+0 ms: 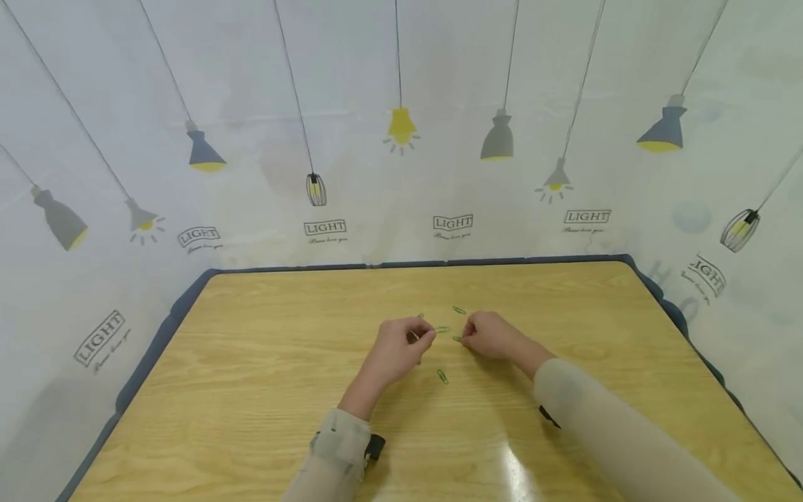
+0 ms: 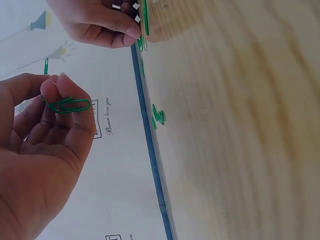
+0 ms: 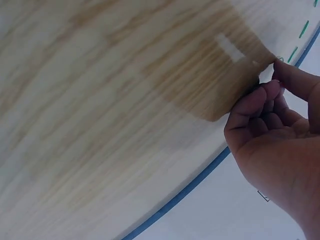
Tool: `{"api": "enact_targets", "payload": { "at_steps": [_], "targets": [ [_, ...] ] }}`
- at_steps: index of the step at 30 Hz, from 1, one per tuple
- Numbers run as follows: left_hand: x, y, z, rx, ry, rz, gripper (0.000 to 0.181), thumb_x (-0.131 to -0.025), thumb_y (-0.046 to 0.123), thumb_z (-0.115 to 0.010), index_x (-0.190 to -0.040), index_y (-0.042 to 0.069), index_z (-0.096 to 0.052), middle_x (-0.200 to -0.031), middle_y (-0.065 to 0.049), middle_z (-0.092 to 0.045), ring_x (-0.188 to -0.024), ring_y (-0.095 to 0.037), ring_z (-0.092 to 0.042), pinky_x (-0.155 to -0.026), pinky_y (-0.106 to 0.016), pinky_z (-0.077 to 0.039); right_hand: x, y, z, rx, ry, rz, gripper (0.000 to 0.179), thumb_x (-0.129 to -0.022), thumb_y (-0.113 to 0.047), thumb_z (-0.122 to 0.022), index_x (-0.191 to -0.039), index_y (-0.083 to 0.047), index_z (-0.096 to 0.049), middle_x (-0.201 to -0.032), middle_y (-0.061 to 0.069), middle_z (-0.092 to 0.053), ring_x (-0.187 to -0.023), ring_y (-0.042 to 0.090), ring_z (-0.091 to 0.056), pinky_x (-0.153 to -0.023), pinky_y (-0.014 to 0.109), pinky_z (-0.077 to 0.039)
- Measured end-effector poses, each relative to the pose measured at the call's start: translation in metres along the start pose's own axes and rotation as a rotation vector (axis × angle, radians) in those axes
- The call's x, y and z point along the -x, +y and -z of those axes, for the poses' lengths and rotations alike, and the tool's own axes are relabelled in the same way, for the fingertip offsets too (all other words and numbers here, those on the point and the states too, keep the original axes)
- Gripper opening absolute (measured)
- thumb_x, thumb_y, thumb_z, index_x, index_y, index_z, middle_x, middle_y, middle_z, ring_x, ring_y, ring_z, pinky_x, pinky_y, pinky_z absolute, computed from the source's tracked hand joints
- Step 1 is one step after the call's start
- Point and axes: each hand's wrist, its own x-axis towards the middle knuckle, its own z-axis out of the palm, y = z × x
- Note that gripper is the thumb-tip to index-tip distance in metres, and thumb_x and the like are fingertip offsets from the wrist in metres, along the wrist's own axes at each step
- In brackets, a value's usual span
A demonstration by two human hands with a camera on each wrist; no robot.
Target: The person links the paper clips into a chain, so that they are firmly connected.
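Note:
My left hand [image 1: 398, 347] is raised over the table and pinches a green wire paper clip [image 2: 75, 105] between thumb and fingers. Another green piece of wire [image 2: 46, 66] shows beyond those fingertips. To its right, my right hand [image 1: 495, 336] is low at the tabletop, with thumb and forefinger pinching one end of a green paper clip [image 1: 457, 339]. The right hand's other fingers are curled in toward the palm [image 3: 270, 130]. One loose green paper clip [image 1: 459, 310] lies beyond the hands, and a second loose clip [image 1: 442, 376] lies nearer the body, between the forearms.
The wood-grain table [image 1: 282, 335] is shiny and has a dark blue edge trim [image 1: 339, 266]. Close behind and at both sides stands a pale wall covering [image 1: 351, 84] printed with hanging lamps. Dark straps [image 1: 374, 447] sit on the wrists over light sleeves.

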Motion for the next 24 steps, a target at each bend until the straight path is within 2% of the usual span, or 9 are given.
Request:
{"api": "enact_targets", "payload": {
  "at_steps": [4, 8, 13, 18, 22, 24],
  "targets": [
    [0.0, -0.002, 0.001, 0.012, -0.013, 0.01, 0.022, -0.109, 0.02, -0.063, -0.116, 0.005, -0.077, -0.101, -0.007, -0.074, -0.063, -0.012, -0.062, -0.055, -0.027, -0.056, 0.001, 0.002, 0.0, -0.007, -0.024, -0.002, 0.01, -0.103, -0.016, -0.068, -0.101, -0.006, -0.071, -0.095, 0.006, -0.07, -0.083, 0.018, -0.059, -0.076, 0.032, -0.05],
    [-0.001, -0.002, 0.003, 0.007, 0.0, 0.02, 0.021, -0.109, 0.019, -0.063, -0.115, 0.006, -0.078, -0.099, -0.004, -0.073, -0.063, -0.013, -0.062, -0.055, -0.029, -0.057, 0.002, 0.003, 0.003, -0.011, -0.044, 0.032, 0.01, -0.103, -0.016, -0.067, -0.1, -0.007, -0.07, -0.095, 0.005, -0.069, -0.083, 0.017, -0.059, -0.077, 0.033, -0.05],
    [-0.002, -0.003, 0.004, 0.008, 0.011, 0.002, 0.02, -0.106, 0.018, -0.065, -0.112, 0.007, -0.079, -0.097, -0.005, -0.076, -0.067, -0.012, -0.065, -0.057, -0.028, -0.059, 0.007, -0.001, 0.013, -0.037, -0.047, 0.062, 0.01, -0.103, -0.015, -0.067, -0.098, -0.007, -0.069, -0.091, 0.005, -0.068, -0.08, 0.017, -0.058, -0.072, 0.031, -0.049],
    [-0.002, -0.004, 0.004, 0.016, 0.013, -0.009, 0.02, -0.105, 0.017, -0.065, -0.111, 0.007, -0.08, -0.097, -0.005, -0.077, -0.066, -0.012, -0.066, -0.058, -0.028, -0.059, 0.012, -0.008, 0.029, -0.153, -0.036, 0.082, 0.013, -0.105, -0.014, -0.064, -0.101, -0.003, -0.069, -0.092, 0.012, -0.071, -0.077, 0.019, -0.064, -0.067, 0.029, -0.051],
    [-0.001, -0.005, 0.004, 0.011, 0.019, -0.007, 0.02, -0.105, 0.017, -0.065, -0.111, 0.007, -0.081, -0.097, -0.005, -0.077, -0.064, -0.013, -0.066, -0.058, -0.028, -0.059, 0.017, -0.016, 0.043, -0.265, -0.021, 0.123, 0.016, -0.107, -0.014, -0.062, -0.107, 0.0, -0.069, -0.101, 0.02, -0.072, -0.086, 0.028, -0.069, -0.076, 0.04, -0.059],
    [-0.002, -0.006, 0.004, 0.003, 0.017, -0.01, 0.02, -0.105, 0.018, -0.066, -0.112, 0.006, -0.081, -0.097, -0.005, -0.078, -0.065, -0.014, -0.067, -0.058, -0.027, -0.059, 0.019, -0.019, 0.048, -0.313, -0.007, 0.143, 0.016, -0.108, -0.014, -0.062, -0.108, 0.0, -0.069, -0.1, 0.019, -0.072, -0.089, 0.031, -0.07, -0.082, 0.045, -0.061]
  ]
}}
